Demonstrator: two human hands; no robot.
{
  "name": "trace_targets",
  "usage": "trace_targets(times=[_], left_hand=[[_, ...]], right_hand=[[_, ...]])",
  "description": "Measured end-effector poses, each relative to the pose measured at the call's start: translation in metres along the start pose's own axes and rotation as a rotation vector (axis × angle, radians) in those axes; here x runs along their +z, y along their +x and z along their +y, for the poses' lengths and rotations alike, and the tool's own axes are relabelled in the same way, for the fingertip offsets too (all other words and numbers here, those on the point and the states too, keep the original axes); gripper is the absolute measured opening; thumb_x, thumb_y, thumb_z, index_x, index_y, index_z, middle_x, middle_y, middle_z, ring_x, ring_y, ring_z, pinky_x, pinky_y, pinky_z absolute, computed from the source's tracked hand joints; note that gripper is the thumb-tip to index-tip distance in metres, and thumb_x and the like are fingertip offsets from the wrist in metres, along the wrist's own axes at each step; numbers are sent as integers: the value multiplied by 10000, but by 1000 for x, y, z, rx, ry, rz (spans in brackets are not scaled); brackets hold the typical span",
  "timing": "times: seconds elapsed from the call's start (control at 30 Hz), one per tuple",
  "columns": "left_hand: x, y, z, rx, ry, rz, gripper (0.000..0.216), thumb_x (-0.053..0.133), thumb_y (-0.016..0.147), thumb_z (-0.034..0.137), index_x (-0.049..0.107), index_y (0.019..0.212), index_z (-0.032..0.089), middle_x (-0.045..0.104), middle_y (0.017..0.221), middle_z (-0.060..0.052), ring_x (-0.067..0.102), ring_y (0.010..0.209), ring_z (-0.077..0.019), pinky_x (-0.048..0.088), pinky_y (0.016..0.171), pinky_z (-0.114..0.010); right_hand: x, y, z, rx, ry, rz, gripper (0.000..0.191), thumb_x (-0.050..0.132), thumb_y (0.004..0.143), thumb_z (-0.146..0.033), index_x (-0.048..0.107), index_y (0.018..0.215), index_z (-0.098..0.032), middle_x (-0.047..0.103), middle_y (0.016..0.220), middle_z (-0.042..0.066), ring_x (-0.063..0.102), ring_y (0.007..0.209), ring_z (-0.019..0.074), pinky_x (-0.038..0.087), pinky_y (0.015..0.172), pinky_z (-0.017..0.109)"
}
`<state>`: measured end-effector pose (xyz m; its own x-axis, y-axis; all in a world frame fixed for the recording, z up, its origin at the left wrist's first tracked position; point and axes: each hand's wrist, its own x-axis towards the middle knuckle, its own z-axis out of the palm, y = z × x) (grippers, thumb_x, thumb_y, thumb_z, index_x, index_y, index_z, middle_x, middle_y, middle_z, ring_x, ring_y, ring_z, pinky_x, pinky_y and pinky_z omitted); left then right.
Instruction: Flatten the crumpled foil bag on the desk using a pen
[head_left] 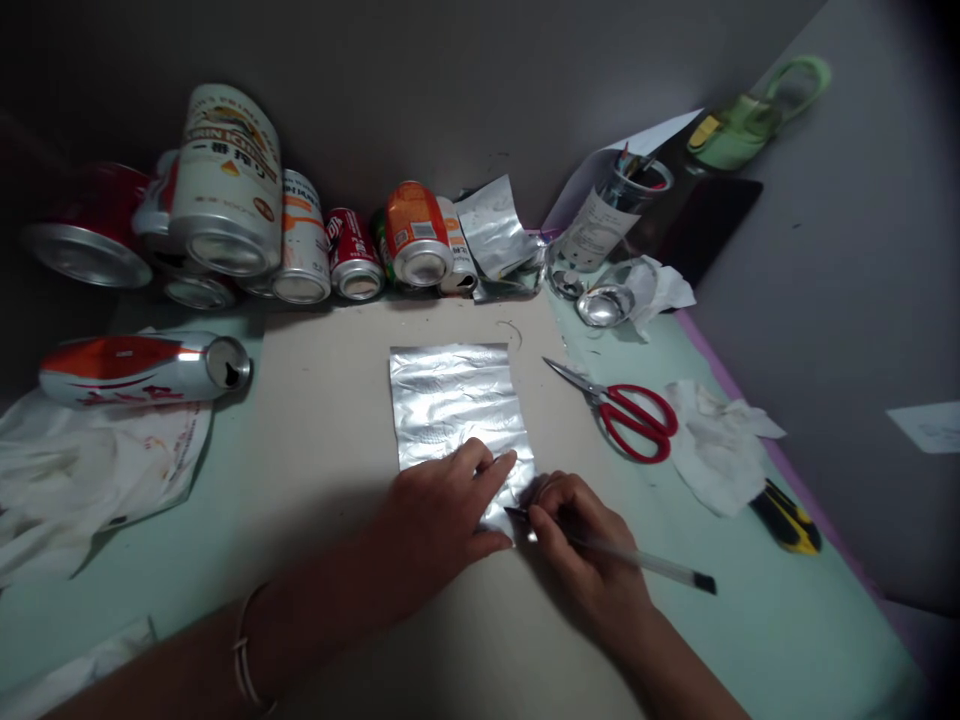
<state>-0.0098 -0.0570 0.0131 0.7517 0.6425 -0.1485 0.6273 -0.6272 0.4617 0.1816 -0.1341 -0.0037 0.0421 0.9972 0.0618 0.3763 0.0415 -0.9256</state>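
Head view, sheet: A silvery metal sheet, creased crosswise, lies flat on a beige board in the middle of the pale green counter.
Left hand: The left hand rests across the sheet's lower part, thumb and forefinger apart, its grip spread loosely rather than closed around anything; a thin bracelet circles the wrist.
Right hand: The right hand has a narrow grip around a clear pen, dark cap end pointing away to the lower right.
Pen tip: At the sheet's lower right edge, close to the left thumb; whether it touches is too small to tell.
Right side: Red-handled scissors lie with blades apart from the sheet, near a crumpled tissue; a yellow-and-black cutter is just beside the tissue.
Back: Drink cans line the wall, with a labelled pen cup to their right.
Left side: An orange-and-white can lies on its side by a crumpled white bag.
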Motion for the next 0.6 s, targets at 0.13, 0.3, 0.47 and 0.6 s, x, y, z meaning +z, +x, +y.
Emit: trace_targets(times=[0.13,0.3,0.47,0.6], left_hand=[[-2,2,1,0,-6,-10,797,906,842,384,495,1509,239,642,1315,-82,728,961,-274,608,745,-393],[-2,4,1,-15,5,-55,796,897,850,406,489,1515,246,640,1309,-80,725,983,-276,610,767,-391],[-1,4,0,-3,3,-39,804,891,853,424,481,1519,240,638,1302,-79,721,977,-272,611,759,-392],[-1,4,0,-8,16,-48,806,892,852,419,479,1520,237,640,1305,-82,721,980,-273,611,758,-388]], right_hand=[[0,0,1,-1,-21,-16,210,578,1028,-226,508,832,-251,569,749,-18,510,636,155,410,556,270],[1,0,3,6,-25,-22,209,584,1029,-233,508,835,-250,580,761,-11,525,654,160,419,564,274],[1,-2,4,16,-39,-25,209,578,1036,-236,498,843,-251,573,762,-11,517,656,161,409,569,279],[-1,-3,4,12,-40,-52,215,574,1042,-241,488,845,-253,572,767,-16,506,652,157,401,568,277]])
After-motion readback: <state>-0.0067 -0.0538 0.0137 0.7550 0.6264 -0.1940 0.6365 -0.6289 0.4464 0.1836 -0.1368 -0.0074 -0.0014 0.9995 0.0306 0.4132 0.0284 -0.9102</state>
